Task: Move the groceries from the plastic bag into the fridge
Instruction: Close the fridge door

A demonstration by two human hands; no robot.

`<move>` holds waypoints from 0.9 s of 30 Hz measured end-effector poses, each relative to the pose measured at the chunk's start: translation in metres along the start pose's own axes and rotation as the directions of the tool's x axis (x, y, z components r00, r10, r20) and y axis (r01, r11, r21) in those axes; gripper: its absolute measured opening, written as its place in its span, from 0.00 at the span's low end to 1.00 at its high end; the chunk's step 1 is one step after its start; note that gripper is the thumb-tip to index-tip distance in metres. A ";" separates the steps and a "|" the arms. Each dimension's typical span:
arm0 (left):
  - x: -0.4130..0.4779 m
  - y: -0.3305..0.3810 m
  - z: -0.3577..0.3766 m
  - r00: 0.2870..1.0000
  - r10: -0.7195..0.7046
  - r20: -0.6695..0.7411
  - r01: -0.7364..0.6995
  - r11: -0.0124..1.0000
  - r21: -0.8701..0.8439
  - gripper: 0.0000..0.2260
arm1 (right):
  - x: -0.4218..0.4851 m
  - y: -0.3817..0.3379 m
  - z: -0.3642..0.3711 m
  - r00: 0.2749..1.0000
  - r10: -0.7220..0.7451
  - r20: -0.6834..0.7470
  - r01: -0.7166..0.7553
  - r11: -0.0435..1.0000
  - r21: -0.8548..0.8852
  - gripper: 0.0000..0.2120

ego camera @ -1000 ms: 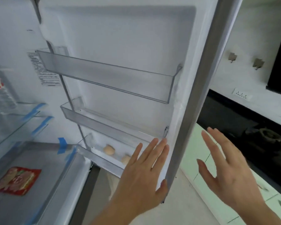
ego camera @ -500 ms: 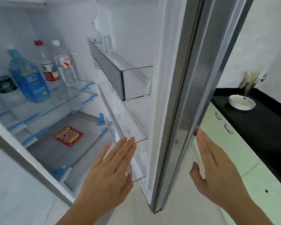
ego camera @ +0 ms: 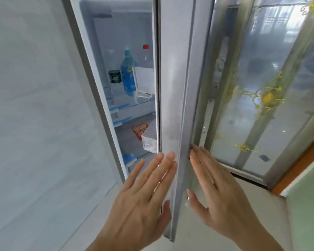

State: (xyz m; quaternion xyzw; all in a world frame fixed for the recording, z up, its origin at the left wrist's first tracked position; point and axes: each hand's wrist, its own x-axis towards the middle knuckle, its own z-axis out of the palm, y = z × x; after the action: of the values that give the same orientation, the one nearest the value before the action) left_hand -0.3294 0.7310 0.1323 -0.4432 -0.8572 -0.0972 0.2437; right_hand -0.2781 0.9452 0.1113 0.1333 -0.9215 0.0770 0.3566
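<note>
Head view: our left hand (ego camera: 141,200) and right hand (ego camera: 223,198) lie flat, empty, either side of the fridge door (ego camera: 176,109) edge. Groceries, blue bottle (ego camera: 128,75) included, sit at eleven o'clock; no bag shows. Left fingers could get pinched as it swings.

A frosted glass door (ego camera: 272,73) with yellow floral decoration (framed in metal) stands beside a pale green cabinet (ego camera: 308,205).
</note>
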 end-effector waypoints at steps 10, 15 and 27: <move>0.012 -0.043 0.006 0.986 -0.160 -0.051 0.161 0.987 0.019 0.37 | 0.076 -0.003 0.073 0.997 -0.071 -0.011 0.072 0.987 0.140 0.31; 0.018 -0.070 0.023 0.974 -0.181 -0.136 0.198 0.972 0.128 0.35 | 0.107 0.010 0.097 0.992 -0.107 -0.071 0.116 0.984 0.136 0.32; 0.028 -0.120 0.043 0.918 -0.327 -0.224 0.363 0.921 0.143 0.34 | 0.153 0.025 0.151 0.982 -0.156 -0.111 0.174 0.967 0.185 0.32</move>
State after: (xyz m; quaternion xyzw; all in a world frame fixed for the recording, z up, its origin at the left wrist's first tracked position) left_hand -0.4537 0.6970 0.1147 -0.2489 -0.8990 -0.1034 0.3452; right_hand -0.4904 0.9039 0.1036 0.2399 -0.8772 0.1428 0.3906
